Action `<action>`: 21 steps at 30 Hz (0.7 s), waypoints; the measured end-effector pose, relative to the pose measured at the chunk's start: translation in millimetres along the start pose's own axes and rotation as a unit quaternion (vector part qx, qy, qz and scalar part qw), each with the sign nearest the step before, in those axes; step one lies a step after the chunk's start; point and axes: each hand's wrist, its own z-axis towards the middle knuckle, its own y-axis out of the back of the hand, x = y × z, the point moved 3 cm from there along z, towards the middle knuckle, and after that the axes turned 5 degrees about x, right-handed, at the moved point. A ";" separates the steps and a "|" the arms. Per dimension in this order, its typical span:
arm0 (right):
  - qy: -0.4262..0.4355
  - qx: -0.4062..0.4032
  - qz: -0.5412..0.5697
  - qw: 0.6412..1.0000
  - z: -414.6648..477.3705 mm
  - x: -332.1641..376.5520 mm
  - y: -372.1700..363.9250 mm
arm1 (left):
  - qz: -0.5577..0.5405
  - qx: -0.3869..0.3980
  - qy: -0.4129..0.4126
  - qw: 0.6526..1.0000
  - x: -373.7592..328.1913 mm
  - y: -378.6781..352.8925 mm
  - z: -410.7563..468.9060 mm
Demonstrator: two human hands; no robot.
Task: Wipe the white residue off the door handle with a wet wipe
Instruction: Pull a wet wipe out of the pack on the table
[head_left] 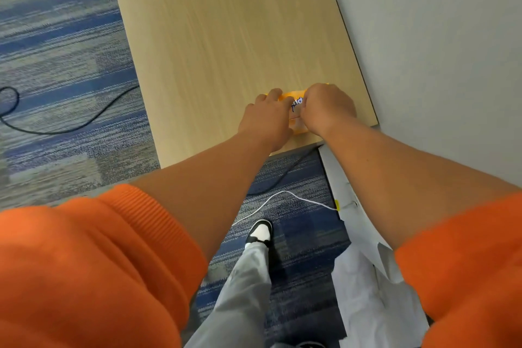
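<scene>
An orange pack of wet wipes (293, 104) lies near the front right corner of a light wooden table (226, 37). My left hand (265, 118) rests on the pack's left side with fingers curled over its far edge. My right hand (327, 107) covers the pack's right side, fingers bent down onto its top near the printed label. Most of the pack is hidden under both hands. No door handle is in view.
Blue and grey striped carpet (56, 51) surrounds the table. A black cable (70, 124) runs on the floor at left, a white cable (282, 195) below the table edge. A grey wall (437, 51) stands at right. My leg and shoe (260, 234) are below.
</scene>
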 end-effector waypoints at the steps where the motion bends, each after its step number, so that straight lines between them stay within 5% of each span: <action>1: -0.001 0.001 0.001 1.000 0.1 1.5 0.1 | 0.000 -0.001 -0.001 1.000 0.8 -0.4 0.7; 21: -0.005 -0.034 0.061 0.998 0.0 3.9 -4.2 | 0.004 -0.017 -0.003 1.000 4.3 -7.9 2.9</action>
